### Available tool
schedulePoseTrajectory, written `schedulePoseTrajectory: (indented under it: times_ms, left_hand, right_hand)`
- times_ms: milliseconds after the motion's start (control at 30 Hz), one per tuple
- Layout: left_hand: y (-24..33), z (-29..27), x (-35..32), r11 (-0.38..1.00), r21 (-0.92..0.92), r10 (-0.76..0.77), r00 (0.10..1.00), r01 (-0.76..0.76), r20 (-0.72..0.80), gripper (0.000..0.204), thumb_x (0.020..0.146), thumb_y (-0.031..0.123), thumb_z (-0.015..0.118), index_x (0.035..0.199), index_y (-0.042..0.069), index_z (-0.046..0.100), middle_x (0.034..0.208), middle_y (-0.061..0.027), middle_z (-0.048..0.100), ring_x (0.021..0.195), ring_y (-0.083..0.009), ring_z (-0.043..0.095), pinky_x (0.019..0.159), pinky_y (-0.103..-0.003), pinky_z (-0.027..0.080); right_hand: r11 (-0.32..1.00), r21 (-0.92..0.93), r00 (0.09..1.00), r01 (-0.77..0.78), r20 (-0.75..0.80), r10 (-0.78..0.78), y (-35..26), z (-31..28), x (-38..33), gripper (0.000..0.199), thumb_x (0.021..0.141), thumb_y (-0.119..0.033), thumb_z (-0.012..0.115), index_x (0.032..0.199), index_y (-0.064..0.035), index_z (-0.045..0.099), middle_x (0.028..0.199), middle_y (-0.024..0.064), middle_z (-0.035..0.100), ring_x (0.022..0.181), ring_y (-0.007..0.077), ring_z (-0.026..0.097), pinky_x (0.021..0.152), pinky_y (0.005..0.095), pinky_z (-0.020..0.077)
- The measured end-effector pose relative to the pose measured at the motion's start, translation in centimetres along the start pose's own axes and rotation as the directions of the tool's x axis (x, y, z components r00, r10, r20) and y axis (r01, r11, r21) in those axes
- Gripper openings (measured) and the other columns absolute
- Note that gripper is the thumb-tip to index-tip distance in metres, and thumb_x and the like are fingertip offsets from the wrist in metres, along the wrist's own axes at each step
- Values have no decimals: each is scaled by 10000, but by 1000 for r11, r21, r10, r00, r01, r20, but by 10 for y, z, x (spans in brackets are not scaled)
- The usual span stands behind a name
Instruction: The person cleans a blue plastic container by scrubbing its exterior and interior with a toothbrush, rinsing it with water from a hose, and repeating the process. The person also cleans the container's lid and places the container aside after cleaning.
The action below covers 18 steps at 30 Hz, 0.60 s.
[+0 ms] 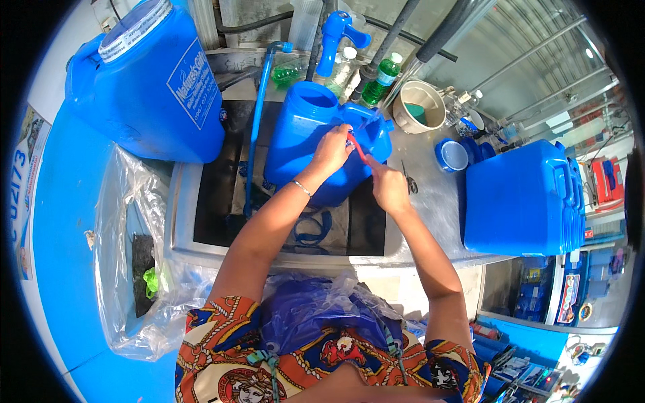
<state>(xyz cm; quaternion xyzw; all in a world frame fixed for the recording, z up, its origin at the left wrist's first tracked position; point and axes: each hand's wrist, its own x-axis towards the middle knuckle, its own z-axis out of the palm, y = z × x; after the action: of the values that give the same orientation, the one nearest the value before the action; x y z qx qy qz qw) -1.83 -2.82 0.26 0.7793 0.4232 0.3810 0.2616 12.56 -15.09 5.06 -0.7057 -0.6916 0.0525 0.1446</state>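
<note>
An uncapped blue water jug (316, 151) stands in the steel sink, its round mouth facing up. My left hand (332, 151) is closed at the jug's upper front, near its handle; what the fingers pinch is hidden. My right hand (390, 185) is closed around the near end of a slim red tool (357, 148). The red tool's far end reaches my left fingertips against the jug, and its tip cannot be made out.
A large blue jug (161, 87) stands left of the sink (275, 257). More blue jugs (514, 198) stand on the right counter. A thin blue pipe (259, 127) crosses the sink. Behind are a blue tap (336, 37), green bottle (383, 77), white bucket (420, 107) and blue-lidded tub (451, 156).
</note>
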Motion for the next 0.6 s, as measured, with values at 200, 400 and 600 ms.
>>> schedulePoseTrajectory:
  times_ms: [200,400,600]
  left_hand:
    - [-7,-6,6,987,-132,-71,980,97,185,409,750,3,740,1126,-21,582,822,-162,681,696,-248,694,628,-374,539]
    - [-10,-2,17,826,-425,-191,894,369,405,393,758,-19,724,1127,0,593,769,-100,676,599,-136,637,518,-290,491]
    - [-5,7,10,997,-79,-9,995,17,95,397,709,-12,690,1091,-35,582,879,-220,666,826,-370,643,746,-432,516]
  right_hand:
    - [990,108,992,87,77,-96,22,-27,22,419,823,15,583,1190,-165,673,859,144,696,734,340,661,716,427,527]
    - [869,-358,907,341,-116,-404,28,-37,27,414,839,1,575,1194,-189,674,820,140,673,719,352,644,682,422,521]
    - [889,415,959,-195,270,84,20,-13,9,407,825,-35,602,1205,-169,662,840,215,679,742,350,678,717,436,533]
